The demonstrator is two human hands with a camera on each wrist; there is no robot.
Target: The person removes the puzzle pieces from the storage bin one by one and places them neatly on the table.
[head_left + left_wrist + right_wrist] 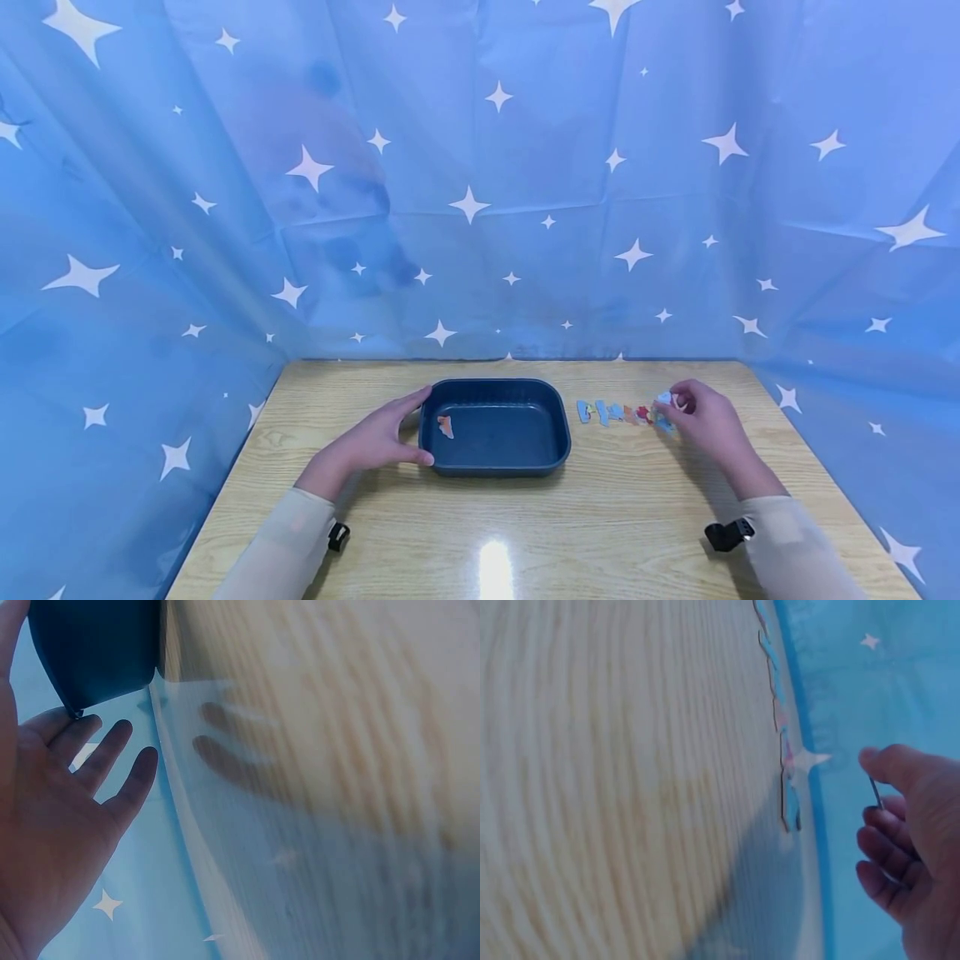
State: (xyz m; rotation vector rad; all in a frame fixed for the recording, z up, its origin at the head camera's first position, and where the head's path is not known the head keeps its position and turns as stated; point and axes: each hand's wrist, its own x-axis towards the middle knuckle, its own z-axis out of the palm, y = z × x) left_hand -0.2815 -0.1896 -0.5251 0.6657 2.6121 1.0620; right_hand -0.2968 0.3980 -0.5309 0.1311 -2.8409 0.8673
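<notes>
A dark blue rectangular tray [495,471] sits on the table, with one orange puzzle piece [446,427] in its left part. My left hand [375,435] holds the tray's left end, thumb at the front corner and a finger at the back corner. In the left wrist view the other fingers of that left hand [71,802] are spread. My right hand [707,421] pinches a light blue puzzle piece [664,398] between thumb and finger. Seen edge-on in the right wrist view, this puzzle piece [876,793] is thin and raised off the table.
To the right of the tray a row of several puzzle pieces [602,412], blue, orange and red, lies on the wooden table [600,517]. Behind the table hangs a blue curtain [525,275] with white stars.
</notes>
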